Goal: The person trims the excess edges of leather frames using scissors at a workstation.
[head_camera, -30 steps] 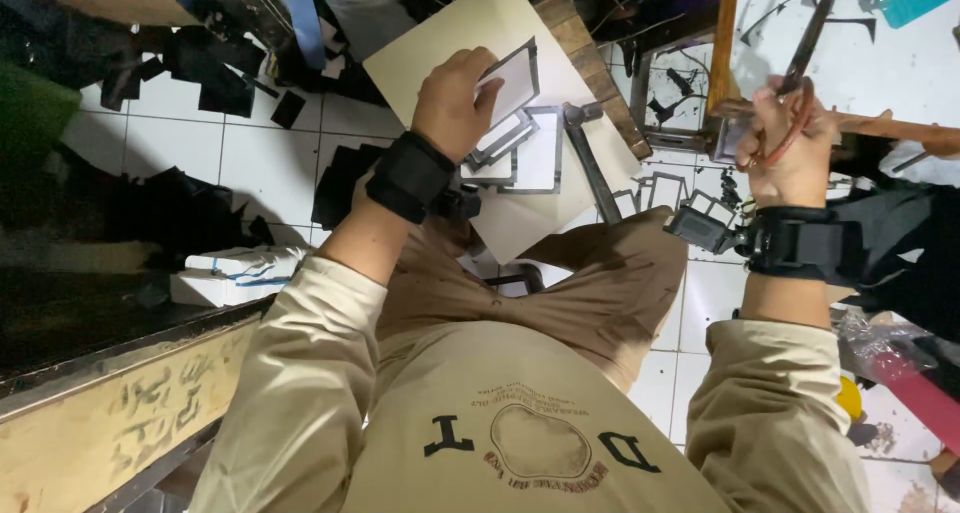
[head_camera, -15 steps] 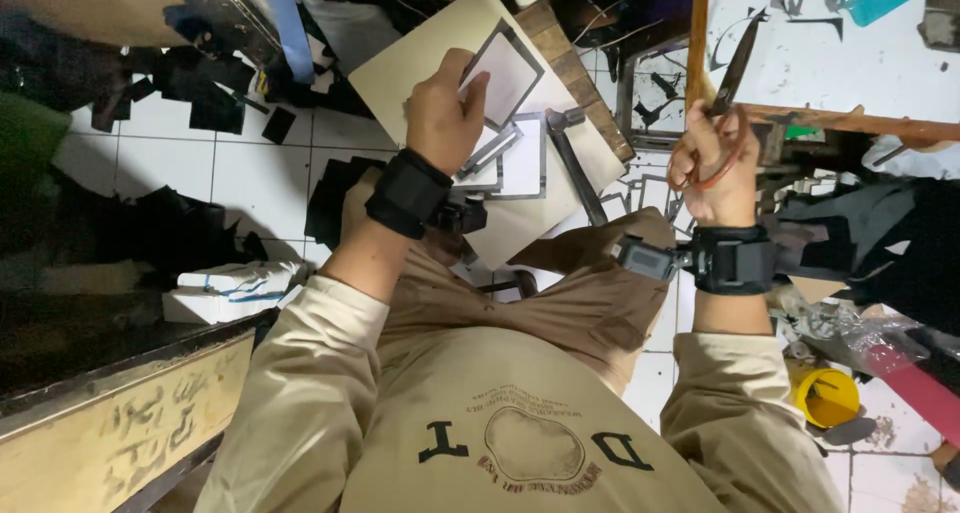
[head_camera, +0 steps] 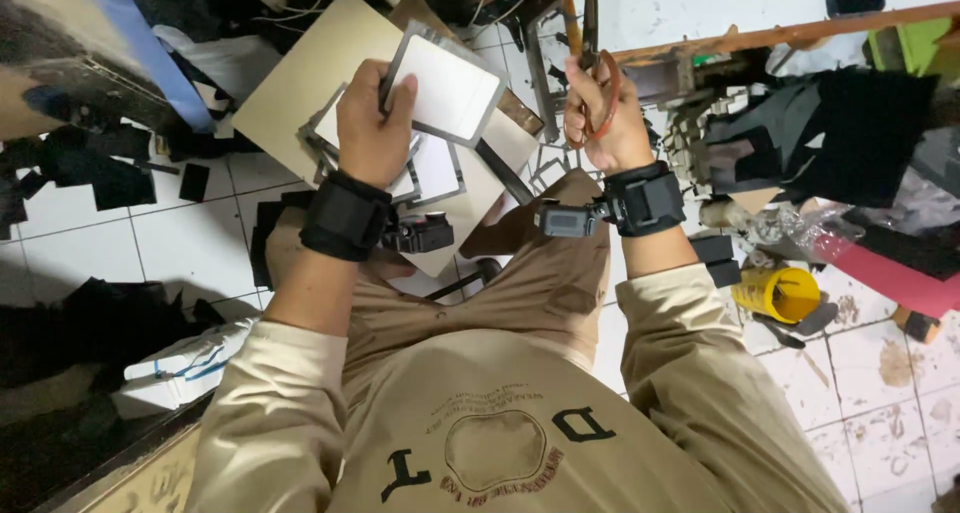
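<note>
At frame centre, left hand (head_camera: 372, 123) grips an uncut grey-bordered white rectangular card (head_camera: 446, 85); right hand (head_camera: 603, 113) holds orange-handled scissors (head_camera: 590, 68), blades shut.

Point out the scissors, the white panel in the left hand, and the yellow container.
scissors (head_camera: 588, 83), head view, on the orange handle loop.
white panel (head_camera: 447, 85), head view, middle of its white face.
yellow container (head_camera: 775, 293), head view, on its side wall.

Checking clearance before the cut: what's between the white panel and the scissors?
Head view: no object sits between panel and scissors; only floor clutter far below, a dark strip among it.
</note>
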